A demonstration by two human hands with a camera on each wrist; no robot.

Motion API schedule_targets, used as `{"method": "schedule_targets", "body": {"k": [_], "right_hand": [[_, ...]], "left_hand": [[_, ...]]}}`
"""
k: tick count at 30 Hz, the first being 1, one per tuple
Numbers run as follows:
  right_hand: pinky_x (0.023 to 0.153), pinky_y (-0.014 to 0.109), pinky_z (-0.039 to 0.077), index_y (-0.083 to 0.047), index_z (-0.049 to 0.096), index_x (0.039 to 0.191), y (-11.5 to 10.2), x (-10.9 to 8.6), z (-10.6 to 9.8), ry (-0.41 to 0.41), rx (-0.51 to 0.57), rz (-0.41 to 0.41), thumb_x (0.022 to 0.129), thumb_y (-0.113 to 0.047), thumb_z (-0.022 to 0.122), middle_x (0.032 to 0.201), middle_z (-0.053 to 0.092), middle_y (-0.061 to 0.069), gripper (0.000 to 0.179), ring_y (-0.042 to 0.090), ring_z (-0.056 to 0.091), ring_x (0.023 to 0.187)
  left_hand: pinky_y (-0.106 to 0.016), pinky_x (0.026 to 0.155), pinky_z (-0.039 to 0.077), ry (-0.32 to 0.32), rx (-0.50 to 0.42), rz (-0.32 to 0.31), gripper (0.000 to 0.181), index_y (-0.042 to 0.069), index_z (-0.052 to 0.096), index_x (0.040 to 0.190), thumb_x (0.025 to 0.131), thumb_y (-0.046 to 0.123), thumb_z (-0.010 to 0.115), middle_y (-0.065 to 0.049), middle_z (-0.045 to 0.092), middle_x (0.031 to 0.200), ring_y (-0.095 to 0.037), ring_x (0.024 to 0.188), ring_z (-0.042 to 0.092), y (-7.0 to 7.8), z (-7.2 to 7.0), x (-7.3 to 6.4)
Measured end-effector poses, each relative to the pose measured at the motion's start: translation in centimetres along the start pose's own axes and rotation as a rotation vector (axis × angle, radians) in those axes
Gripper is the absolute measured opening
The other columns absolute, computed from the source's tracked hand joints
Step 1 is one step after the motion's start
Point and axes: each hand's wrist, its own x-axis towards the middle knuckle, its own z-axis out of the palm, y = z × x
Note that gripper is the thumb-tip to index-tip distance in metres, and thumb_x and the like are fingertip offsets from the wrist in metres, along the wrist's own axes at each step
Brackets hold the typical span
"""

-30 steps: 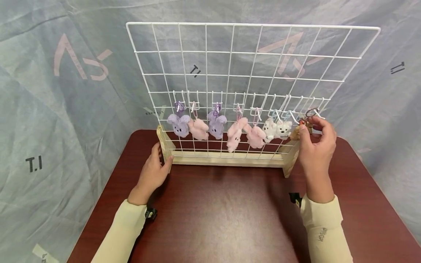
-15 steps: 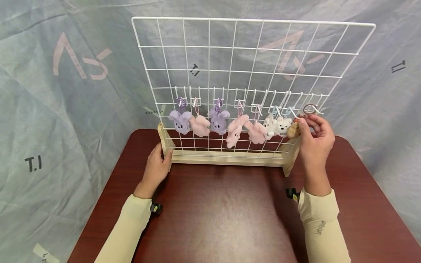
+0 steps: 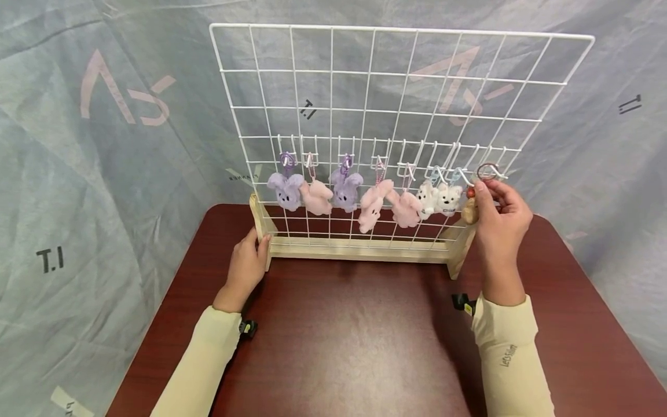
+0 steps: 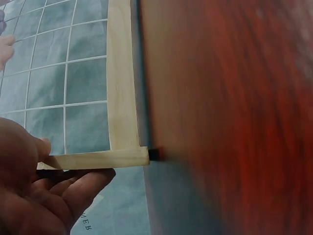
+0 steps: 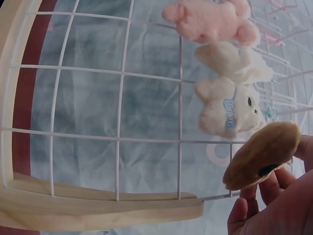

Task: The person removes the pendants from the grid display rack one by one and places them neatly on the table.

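Observation:
In the head view, my left hand [image 3: 245, 266] grips the left wooden foot [image 3: 261, 220] of a white wire grid rack [image 3: 401, 30]. The left wrist view shows this foot [image 4: 98, 159] between thumb and fingers. At the rack's right end, my right hand [image 3: 504, 223] pinches a brown plush keychain [image 3: 470, 212] near its red bead [image 3: 471, 192]. Its dark ring [image 3: 487, 164] is at the rightmost hook, though whether it is fully threaded I cannot tell. The right wrist view shows the brown plush [image 5: 264, 154] tilted in front of my fingers, its face mostly hidden.
Two purple plushes [image 3: 286, 191], three pink ones [image 3: 371, 209] and two white ones [image 3: 449, 198] hang from hooks in a row. A wooden crossbar [image 3: 359, 251] joins the feet on the dark red table [image 3: 344, 330]. Grey sheets [image 3: 130, 191] surround it.
The grid's top has shifted back a little. My left hand has moved slightly up and inward on the foot. My right hand, ring and brown plush have shifted slightly, the ring leftward.

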Motion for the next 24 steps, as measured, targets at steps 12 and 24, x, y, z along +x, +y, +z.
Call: {"method": "schedule_targets", "body": {"k": [12, 24], "right_hand": [[0.056, 0.014, 0.049, -0.003, 0.079, 0.089, -0.7, 0.6, 0.2, 0.023, 0.027, 0.035, 0.095, -0.009, 0.079, 0.069, 0.072, -0.004, 0.009, 0.006, 0.065, 0.062], [0.049, 0.014, 0.045, 0.002, 0.080, 0.086, -1.7, 0.4, -0.3, 0.008, 0.104, 0.034, 0.095, -0.006, 0.078, 0.064, 0.071, -0.002, 0.013, 0.004, 0.061, 0.052]], "left_hand": [[-0.046, 0.066, 0.052, -0.026, 0.028, -0.035, 0.035, 0.003, 0.061, 0.130, 0.113, 0.033, 0.052, -0.019, 0.071, 0.085, -0.028, 0.067, 0.066, 0.2, -0.1, 0.3], [-0.042, 0.058, 0.052, -0.025, 0.045, -0.043, 0.031, 0.002, 0.062, 0.125, 0.112, 0.030, 0.055, -0.019, 0.072, 0.080, -0.026, 0.063, 0.067, 0.5, -0.3, 0.3]]}}
